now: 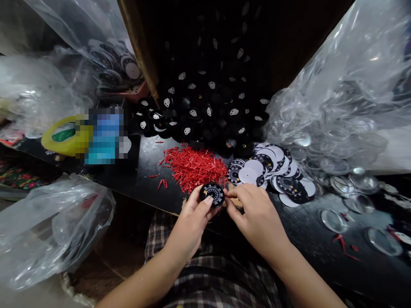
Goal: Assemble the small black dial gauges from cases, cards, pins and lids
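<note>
My left hand (194,214) grips a round black gauge (213,195) with white markings on its dial, the thumb lying on its face. Close by the gauge's right edge, my right hand (253,209) is closed in a pinch; what its fingertips hold, if anything, is too small to make out. Just beyond both hands lies a heap of small red pointers (195,166). To the right of it, printed dial discs (285,184) overlap in a loose pile, some with their white backs up.
Many black round housings (199,113) spill from a dark box behind the pointers. At right, clear round covers (348,186) lie by a plastic bag (346,94). A yellow roll of tape (53,137) stands at left on the black table (123,179). Another plastic bag (64,231) hangs at the front left.
</note>
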`<state>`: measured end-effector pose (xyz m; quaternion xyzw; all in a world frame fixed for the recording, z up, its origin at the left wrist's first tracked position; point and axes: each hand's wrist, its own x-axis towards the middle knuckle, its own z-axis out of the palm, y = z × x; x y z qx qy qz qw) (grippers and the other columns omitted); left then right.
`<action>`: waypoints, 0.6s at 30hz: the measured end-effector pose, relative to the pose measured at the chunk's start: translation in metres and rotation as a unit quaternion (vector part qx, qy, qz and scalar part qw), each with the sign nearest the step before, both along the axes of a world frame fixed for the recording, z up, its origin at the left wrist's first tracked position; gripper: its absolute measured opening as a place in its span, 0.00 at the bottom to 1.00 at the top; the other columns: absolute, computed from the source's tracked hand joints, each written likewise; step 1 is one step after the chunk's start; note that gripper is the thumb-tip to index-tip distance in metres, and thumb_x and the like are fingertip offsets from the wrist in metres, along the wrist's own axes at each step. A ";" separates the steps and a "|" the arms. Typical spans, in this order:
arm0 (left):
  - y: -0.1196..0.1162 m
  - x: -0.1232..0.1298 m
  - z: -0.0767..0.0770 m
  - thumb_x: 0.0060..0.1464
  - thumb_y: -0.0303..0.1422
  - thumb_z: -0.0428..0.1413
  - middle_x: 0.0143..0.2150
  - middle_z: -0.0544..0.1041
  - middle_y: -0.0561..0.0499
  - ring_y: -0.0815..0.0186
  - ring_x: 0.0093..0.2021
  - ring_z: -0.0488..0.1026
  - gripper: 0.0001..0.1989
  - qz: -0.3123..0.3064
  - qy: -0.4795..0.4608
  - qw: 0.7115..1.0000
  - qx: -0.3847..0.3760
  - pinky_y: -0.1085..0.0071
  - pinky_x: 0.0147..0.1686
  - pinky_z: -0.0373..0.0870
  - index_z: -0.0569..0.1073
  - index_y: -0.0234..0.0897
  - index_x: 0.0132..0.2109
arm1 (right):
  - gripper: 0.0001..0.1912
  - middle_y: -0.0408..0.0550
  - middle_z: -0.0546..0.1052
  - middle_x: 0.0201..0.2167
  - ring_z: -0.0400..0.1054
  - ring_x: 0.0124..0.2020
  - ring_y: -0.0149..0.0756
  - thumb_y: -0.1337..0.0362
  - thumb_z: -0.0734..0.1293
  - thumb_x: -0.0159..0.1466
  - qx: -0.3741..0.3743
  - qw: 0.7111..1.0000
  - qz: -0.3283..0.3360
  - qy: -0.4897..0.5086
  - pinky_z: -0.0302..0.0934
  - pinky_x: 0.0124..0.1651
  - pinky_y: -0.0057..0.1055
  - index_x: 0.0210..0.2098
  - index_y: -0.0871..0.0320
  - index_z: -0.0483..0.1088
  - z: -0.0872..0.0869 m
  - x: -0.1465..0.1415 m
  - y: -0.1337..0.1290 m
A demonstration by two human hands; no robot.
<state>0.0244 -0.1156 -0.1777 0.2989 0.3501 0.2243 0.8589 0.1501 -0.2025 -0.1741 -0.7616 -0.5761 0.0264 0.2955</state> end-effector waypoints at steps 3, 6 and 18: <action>0.003 0.001 -0.001 0.55 0.34 0.58 0.50 0.76 0.47 0.58 0.53 0.72 0.18 0.011 0.020 0.999 0.047 0.61 0.54 0.68 0.69 0.39 0.53 | 0.06 0.46 0.71 0.30 0.64 0.35 0.36 0.66 0.61 0.67 0.005 0.995 -0.004 0.103 0.56 0.39 0.34 0.33 0.58 0.68 0.007 0.000 -0.002; 0.002 0.006 -0.003 0.56 0.33 0.57 0.52 0.76 0.49 0.58 0.54 0.71 0.18 -0.014 0.035 0.996 0.075 0.62 0.54 0.68 0.68 0.42 0.54 | 0.06 0.43 0.70 0.31 0.64 0.34 0.33 0.66 0.62 0.67 0.017 0.978 -0.004 0.209 0.57 0.38 0.30 0.34 0.56 0.68 0.014 -0.003 -0.004; 0.000 0.006 0.006 0.58 0.30 0.55 0.54 0.75 0.51 0.66 0.55 0.71 0.13 -0.103 0.037 0.971 0.212 0.72 0.56 0.64 0.69 0.41 0.51 | 0.07 0.41 0.68 0.29 0.63 0.29 0.29 0.66 0.61 0.66 -0.012 0.967 -0.030 0.254 0.56 0.33 0.26 0.32 0.56 0.67 0.020 -0.005 -0.004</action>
